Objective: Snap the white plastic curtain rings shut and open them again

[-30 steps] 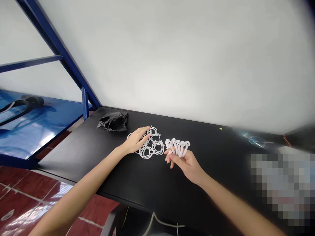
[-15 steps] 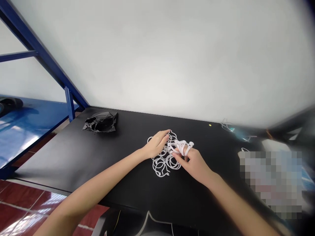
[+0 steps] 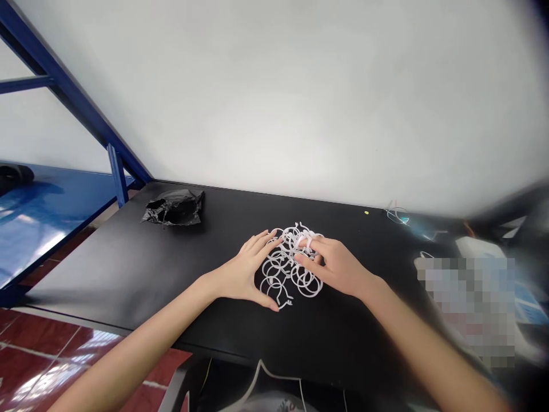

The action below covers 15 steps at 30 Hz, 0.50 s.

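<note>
A pile of white plastic rings (image 3: 288, 273) lies on the black table (image 3: 128, 263) between my two hands. My left hand (image 3: 244, 273) rests at the pile's left side, fingers stretched out and spread, its fingertips and thumb touching the rings. My right hand (image 3: 338, 266) lies palm down on the pile's right side. Its fingers are bent and pressed together, with several rings caught round their tips at the far edge of the pile.
A crumpled black plastic bag (image 3: 175, 208) lies at the table's far left. A blue metal rack (image 3: 115, 171) with a blue shelf (image 3: 38, 212) stands to the left over red floor tiles. A small yellow speck (image 3: 366, 213) and clear wiry items (image 3: 398, 217) are at the far right.
My right hand, which held several rings on its raised fingers, has come down onto the pile. My left hand slid to the pile's left side and spread open. The view shifted left.
</note>
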### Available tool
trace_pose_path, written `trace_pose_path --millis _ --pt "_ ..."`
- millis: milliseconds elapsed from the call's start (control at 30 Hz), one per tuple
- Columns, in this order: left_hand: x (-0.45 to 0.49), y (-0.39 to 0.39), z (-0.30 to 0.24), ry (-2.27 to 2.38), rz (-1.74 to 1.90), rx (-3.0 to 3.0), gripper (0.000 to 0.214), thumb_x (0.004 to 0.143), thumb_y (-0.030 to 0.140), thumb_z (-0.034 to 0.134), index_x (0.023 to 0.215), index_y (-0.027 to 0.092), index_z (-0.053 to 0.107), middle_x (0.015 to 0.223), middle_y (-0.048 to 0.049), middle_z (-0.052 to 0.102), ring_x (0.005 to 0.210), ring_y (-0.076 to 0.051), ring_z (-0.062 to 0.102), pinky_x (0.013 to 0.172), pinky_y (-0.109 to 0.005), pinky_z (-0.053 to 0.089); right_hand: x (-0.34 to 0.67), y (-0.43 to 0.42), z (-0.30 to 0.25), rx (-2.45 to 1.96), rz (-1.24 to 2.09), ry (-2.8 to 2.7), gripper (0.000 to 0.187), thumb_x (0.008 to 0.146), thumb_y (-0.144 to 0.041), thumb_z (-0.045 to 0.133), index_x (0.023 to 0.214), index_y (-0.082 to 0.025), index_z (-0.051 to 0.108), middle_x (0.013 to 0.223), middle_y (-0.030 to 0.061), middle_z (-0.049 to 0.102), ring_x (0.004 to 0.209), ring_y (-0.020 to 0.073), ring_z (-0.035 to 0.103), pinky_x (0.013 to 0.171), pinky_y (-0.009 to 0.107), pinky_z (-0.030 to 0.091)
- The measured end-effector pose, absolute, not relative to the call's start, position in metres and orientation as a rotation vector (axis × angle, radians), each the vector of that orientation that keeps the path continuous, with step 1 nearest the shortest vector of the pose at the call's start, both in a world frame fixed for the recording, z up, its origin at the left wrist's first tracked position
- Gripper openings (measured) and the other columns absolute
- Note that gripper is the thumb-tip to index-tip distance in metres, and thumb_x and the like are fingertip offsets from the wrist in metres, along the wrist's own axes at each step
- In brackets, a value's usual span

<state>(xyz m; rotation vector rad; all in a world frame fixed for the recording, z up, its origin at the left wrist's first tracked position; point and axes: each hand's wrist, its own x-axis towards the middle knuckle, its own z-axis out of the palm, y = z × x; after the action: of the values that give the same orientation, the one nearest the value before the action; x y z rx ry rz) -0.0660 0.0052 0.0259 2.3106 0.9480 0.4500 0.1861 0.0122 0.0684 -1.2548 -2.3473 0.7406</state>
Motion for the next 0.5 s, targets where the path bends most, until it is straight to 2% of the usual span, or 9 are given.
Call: trace_pose_path --millis 67,133,233,333,433,500 --pt "-0.067 0.002 0.02 0.982 0.374 2.347 0.124 0.06 0.071 0.074 0.155 0.025 0.008 0.162 -0.0153 0.007 0.147 -0.042 0.004 0.117 -0.064 0.011 0.187 0.012 0.068 -1.248 0.773 -2.307 0.03 0.093 -0.045 0.053 0.094 -0.017 0.066 0.112 0.008 0.068 0.052 0.0093 0.059 0.059 0.028 0.05" --pt "-0.066 0.006 0.016 1.003 0.362 2.363 0.121 0.063 0.071 0.072 0.155 0.024 0.009 0.162 -0.0158 0.008 0.148 -0.042 0.006 0.117 -0.063 0.012 0.188 0.012 0.068 -1.235 0.784 -2.291 0.029 0.094 -0.043 0.053 0.094 -0.017 0.066 0.105 0.0067 0.069 0.051 0.009 0.056 0.056 0.027 0.048" --pt "-0.065 0.018 0.014 1.017 0.431 2.383 0.112 0.068 0.069 0.07 0.154 0.023 0.015 0.16 -0.0165 0.016 0.147 -0.04 0.012 0.117 -0.06 0.017 0.191 0.012 0.069 -1.212 0.803 -2.314 0.037 0.1 -0.04 0.041 0.087 -0.017 0.067 0.087 0.0048 0.069 0.052 0.0106 0.055 0.056 0.026 0.046" --pt "-0.065 0.03 0.017 1.055 0.506 2.396 0.099 0.072 0.066 0.069 0.15 0.022 0.026 0.158 -0.0168 0.024 0.146 -0.037 0.019 0.117 -0.058 0.021 0.195 0.013 0.07 -1.203 0.827 -2.266 0.045 0.102 -0.038 0.032 0.086 -0.018 0.069 0.082 0.0048 0.068 0.053 0.0117 0.056 0.058 0.027 0.047" --pt "-0.066 0.037 0.022 1.058 0.565 2.386 0.091 0.071 0.064 0.071 0.144 0.022 0.036 0.155 -0.0163 0.03 0.144 -0.036 0.024 0.116 -0.056 0.025 0.202 0.016 0.067 -1.207 0.786 -2.184 0.041 0.1 -0.04 0.037 0.085 -0.018 0.069 0.079 0.0048 0.067 0.052 0.0121 0.055 0.055 0.027 0.044" --pt "-0.067 0.038 0.024 1.045 0.599 2.369 0.086 0.071 0.062 0.072 0.141 0.023 0.041 0.153 -0.0154 0.034 0.143 -0.035 0.026 0.115 -0.057 0.026 0.209 0.017 0.062 -1.26 0.725 -2.107 0.038 0.097 -0.042 0.046 0.075 -0.018 0.065 0.068 0.0021 0.062 0.05 0.0113 0.05 0.051 0.026 0.039"
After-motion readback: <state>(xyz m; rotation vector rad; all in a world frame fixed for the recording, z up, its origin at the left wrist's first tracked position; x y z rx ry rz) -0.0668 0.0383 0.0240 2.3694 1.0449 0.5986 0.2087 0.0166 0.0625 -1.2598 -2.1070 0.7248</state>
